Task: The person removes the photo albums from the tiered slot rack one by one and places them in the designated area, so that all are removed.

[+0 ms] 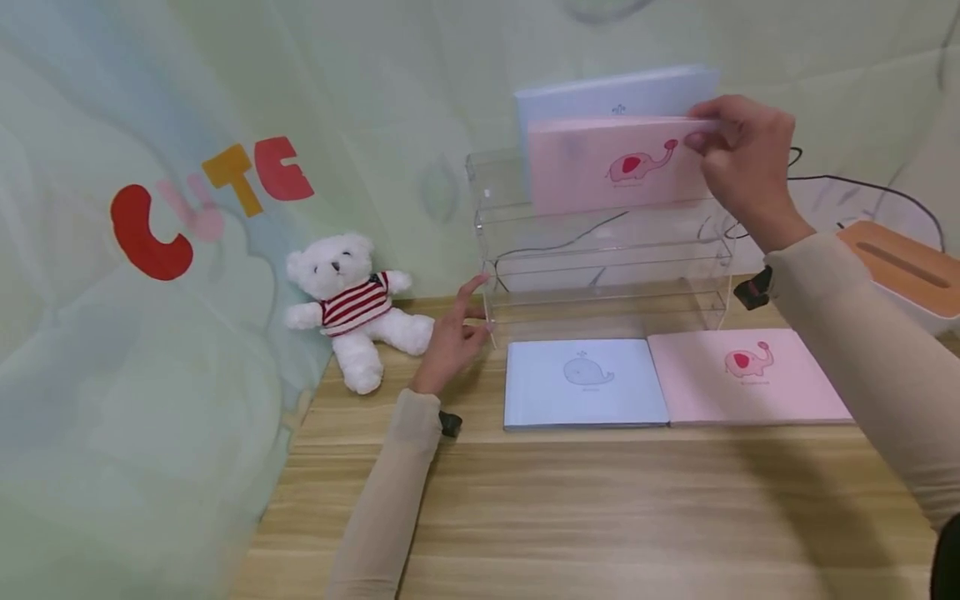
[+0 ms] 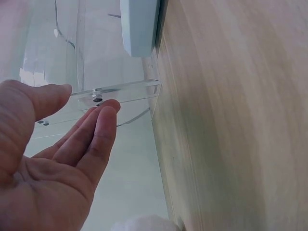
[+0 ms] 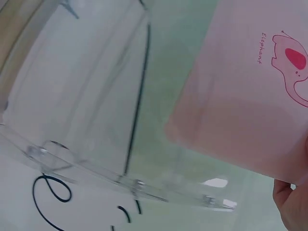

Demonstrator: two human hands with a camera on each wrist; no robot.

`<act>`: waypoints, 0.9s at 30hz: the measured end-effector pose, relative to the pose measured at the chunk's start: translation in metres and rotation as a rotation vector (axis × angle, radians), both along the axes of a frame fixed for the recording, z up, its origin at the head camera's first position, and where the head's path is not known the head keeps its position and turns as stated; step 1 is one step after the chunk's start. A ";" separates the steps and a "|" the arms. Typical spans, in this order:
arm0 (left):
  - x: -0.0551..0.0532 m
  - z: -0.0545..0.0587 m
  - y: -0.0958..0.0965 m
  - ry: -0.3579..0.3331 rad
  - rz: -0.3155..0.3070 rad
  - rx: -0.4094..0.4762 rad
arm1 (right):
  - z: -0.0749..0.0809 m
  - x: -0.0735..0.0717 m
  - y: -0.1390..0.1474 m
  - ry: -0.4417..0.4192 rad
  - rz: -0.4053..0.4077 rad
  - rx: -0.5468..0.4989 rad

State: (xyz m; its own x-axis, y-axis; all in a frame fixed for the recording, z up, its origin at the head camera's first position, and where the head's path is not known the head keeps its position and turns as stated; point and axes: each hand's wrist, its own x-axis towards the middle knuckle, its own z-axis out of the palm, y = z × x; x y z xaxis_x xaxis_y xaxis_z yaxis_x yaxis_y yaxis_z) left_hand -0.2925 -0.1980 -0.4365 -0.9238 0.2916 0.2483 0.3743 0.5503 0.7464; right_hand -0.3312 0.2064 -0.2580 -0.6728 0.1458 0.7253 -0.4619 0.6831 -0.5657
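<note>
Fingers of my right hand pinched a pink booklet by its upper corner; its cover extended left of them, at the clear rack's top tier. From afar, I judged it light, stiffish, perhaps slick, best held there. My left hand, fingers loosely parted, touched the rack's side.
</note>
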 end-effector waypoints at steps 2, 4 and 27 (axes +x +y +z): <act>-0.001 0.000 -0.001 -0.004 0.003 -0.004 | 0.007 0.004 0.000 0.023 0.006 -0.014; -0.002 0.000 -0.002 -0.009 0.003 -0.006 | 0.012 0.009 0.000 0.019 0.003 -0.016; -0.005 -0.002 -0.006 -0.030 0.038 -0.033 | -0.038 0.081 0.010 -0.297 0.284 -0.232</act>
State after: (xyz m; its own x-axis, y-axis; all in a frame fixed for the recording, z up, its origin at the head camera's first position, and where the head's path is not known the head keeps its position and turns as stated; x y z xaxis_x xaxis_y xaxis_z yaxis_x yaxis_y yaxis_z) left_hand -0.2974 -0.2042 -0.4389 -0.9411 0.2638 0.2116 0.3308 0.5878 0.7383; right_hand -0.2497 0.2165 -0.2957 -0.8827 0.0609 0.4659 -0.4078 0.3931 -0.8241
